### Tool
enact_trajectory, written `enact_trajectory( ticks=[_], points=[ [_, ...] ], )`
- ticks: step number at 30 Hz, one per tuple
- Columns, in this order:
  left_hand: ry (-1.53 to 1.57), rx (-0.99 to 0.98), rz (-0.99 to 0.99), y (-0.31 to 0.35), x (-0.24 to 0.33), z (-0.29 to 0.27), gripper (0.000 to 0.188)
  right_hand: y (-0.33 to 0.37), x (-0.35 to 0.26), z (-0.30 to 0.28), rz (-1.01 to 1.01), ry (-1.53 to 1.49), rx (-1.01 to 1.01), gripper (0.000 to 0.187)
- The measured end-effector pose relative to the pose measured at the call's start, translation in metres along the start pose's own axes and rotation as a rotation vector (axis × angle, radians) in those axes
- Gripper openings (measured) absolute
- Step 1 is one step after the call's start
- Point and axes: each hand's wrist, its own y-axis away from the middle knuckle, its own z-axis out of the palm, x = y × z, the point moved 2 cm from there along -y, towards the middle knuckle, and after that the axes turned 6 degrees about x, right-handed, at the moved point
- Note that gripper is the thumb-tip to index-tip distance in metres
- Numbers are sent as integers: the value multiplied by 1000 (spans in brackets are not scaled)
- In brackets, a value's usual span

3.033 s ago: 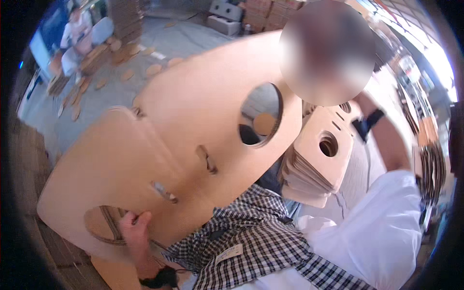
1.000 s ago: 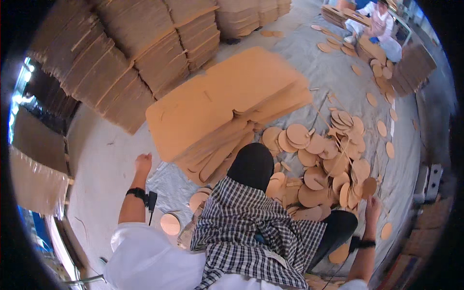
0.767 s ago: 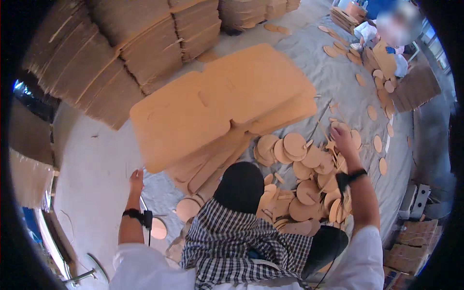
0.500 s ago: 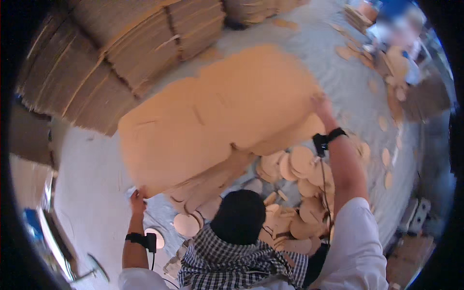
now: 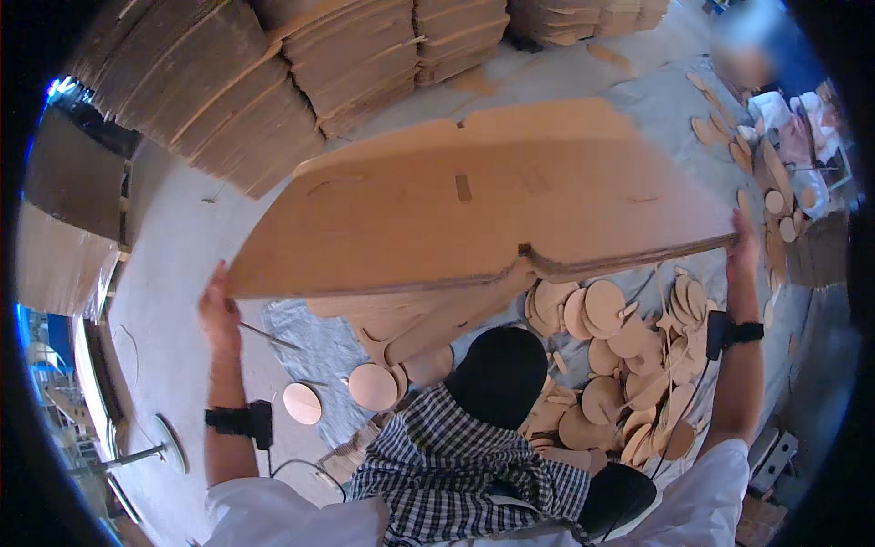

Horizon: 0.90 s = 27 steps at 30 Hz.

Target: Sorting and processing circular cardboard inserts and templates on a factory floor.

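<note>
Sheets (image 5: 392, 228) at mid-frame, held at both ends.
Left hand (image 5: 220, 310) and right hand (image 5: 744, 246) each grip a near corner; loose discs (image 5: 602, 401) lie below the near edge, at lower right. Floor (image 5: 164, 264) runs down the left; stacks (image 5: 210, 100) bound the upper left. Half a second ago, the sheets slanted more steeply.

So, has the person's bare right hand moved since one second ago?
Yes, forward. Against the heap of round tan cardboard discs, the right hand went from beside the heap's near right to past its far right, at the large tan cardboard sheets.
</note>
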Motion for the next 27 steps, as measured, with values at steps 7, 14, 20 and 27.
enact_trajectory(
  ticks=[7,14,20,27],
  points=[
    [938,-138,-681,-74,19,-6,50,77,-49,19,-206,-120,312,79],
    [804,-166,-581,-123,58,7,35,121,-111,-7,-269,-94,448,74],
    [816,-168,-166,-200,168,-35,52,241,-242,-208,-557,574,680,69],
    [912,-471,124,-126,342,4,57,537,-214,-387,65,1027,1008,79]
  ],
)
